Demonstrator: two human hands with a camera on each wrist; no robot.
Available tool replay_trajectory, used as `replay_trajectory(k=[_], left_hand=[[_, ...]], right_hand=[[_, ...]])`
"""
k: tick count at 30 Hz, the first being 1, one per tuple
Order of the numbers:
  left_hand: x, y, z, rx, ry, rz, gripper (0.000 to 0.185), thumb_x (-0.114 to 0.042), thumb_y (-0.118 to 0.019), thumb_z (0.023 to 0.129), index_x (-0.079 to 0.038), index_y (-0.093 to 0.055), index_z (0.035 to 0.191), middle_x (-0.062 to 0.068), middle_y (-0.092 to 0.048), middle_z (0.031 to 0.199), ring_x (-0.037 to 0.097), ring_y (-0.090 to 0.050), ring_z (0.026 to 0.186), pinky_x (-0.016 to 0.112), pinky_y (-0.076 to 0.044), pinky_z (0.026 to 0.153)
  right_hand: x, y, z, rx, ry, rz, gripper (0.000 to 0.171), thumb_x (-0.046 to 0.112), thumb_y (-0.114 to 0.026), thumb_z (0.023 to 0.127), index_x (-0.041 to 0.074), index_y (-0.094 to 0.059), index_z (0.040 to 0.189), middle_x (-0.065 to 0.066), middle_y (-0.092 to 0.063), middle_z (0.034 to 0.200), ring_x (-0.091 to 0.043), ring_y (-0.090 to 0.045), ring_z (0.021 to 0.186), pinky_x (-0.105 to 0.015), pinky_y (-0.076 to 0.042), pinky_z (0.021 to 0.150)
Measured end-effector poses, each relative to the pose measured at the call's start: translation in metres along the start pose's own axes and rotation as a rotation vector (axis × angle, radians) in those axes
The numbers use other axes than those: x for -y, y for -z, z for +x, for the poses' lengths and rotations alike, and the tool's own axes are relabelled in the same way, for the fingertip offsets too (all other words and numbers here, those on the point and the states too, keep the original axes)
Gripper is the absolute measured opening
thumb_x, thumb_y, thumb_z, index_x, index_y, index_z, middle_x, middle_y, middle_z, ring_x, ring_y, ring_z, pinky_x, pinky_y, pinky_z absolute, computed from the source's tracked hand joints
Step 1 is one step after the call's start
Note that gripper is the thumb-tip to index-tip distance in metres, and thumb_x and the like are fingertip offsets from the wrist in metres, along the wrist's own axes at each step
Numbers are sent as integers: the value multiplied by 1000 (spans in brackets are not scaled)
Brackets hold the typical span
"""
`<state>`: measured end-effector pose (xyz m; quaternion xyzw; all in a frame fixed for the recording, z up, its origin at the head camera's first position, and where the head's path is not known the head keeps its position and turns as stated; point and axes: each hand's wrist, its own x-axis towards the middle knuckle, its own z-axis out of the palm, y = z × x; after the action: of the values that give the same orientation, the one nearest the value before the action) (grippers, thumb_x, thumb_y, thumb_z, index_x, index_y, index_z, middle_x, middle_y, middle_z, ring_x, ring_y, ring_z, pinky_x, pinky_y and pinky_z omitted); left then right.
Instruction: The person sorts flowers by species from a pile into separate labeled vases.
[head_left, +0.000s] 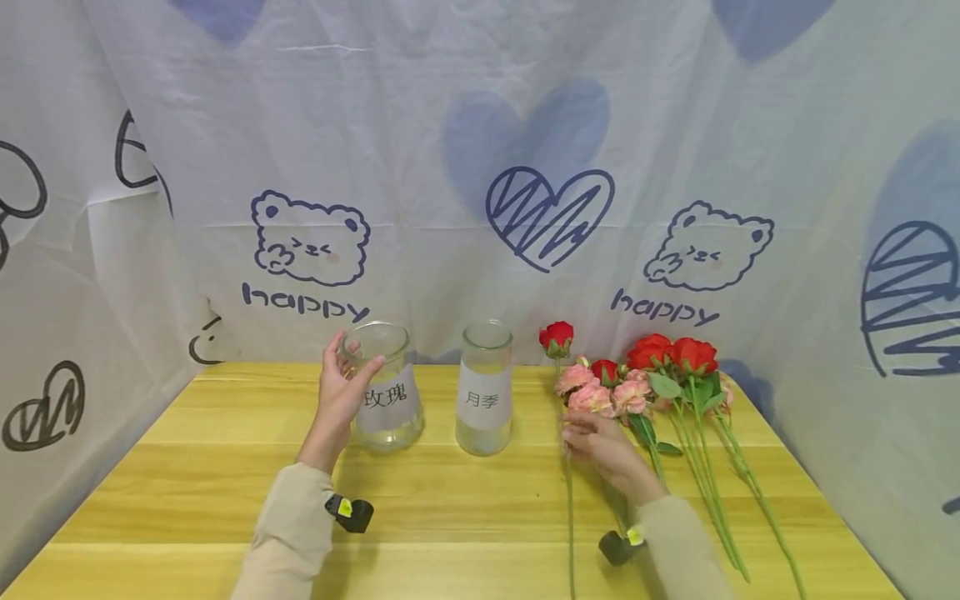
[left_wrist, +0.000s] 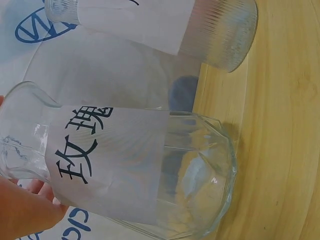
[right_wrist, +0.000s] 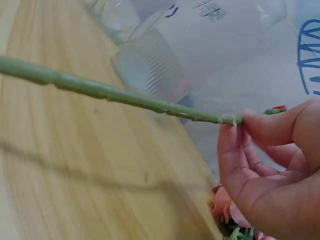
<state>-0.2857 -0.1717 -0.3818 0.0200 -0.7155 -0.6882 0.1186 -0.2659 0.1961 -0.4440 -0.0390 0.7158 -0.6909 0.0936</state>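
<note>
My left hand (head_left: 347,392) grips a wide clear glass vase (head_left: 390,433) near its neck, thumb in front and fingers behind. A white paper label with Chinese characters (left_wrist: 85,145) is stuck on its side. With thumb and fingertips my right hand (head_left: 611,450) pinches the green stem (right_wrist: 95,89) of a single red rose (head_left: 557,338). Its bloom points up and away from me, and the stem runs down toward the front of the table. Between the hands stands a narrower ribbed glass vase (head_left: 484,437), also labelled.
Pink flowers (head_left: 592,398) and red flowers (head_left: 693,356) lie in a bunch at the right, their long green stems (head_left: 712,492) toward me. Behind the wooden table (head_left: 420,517) hangs a white curtain (head_left: 420,150) printed with hearts and bears.
</note>
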Motion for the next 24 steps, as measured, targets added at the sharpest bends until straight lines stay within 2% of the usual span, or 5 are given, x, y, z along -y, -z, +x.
replay_trajectory(k=[6,10,13,20,24], left_hand=[[1,1,1,1,-2,2,84,-18,-64,93,-14,-7,155,14,-25,155,33,-19,142,45,-16,117],[1,1,1,2,-10,6,84,-18,-64,93,-13,-7,155,15,-25,155,34,-20,142,45,-16,116],[2,0,1,4,-15,10,84,-18,-63,93,-13,-7,155,16,-25,155,34,-20,142,44,-16,117],[2,0,1,0,-15,7,84,-17,-64,93,-12,-8,155,17,-24,155,34,-21,141,45,-17,116],[2,0,0,1,-11,11,84,-17,-64,93,-12,-7,155,16,-24,155,34,-21,141,45,-17,116]], right_hand=[[9,1,-3,3,35,180,29,-6,-48,96,-11,-45,124,1,-58,92,-6,-57,80,-21,-51,74],[17,0,-6,21,69,254,16,-7,-47,97,-1,-52,111,1,-60,87,-9,-61,80,-22,-53,76],[22,-2,-8,31,87,291,14,-7,-45,97,1,-52,106,1,-62,85,-10,-63,80,-23,-54,78],[26,-8,-7,-23,111,362,15,-9,-43,98,3,-52,102,0,-64,85,-11,-64,81,-22,-54,77],[29,-11,-6,-93,109,402,14,-7,-43,98,3,-51,104,0,-65,87,-10,-63,82,-22,-53,78]])
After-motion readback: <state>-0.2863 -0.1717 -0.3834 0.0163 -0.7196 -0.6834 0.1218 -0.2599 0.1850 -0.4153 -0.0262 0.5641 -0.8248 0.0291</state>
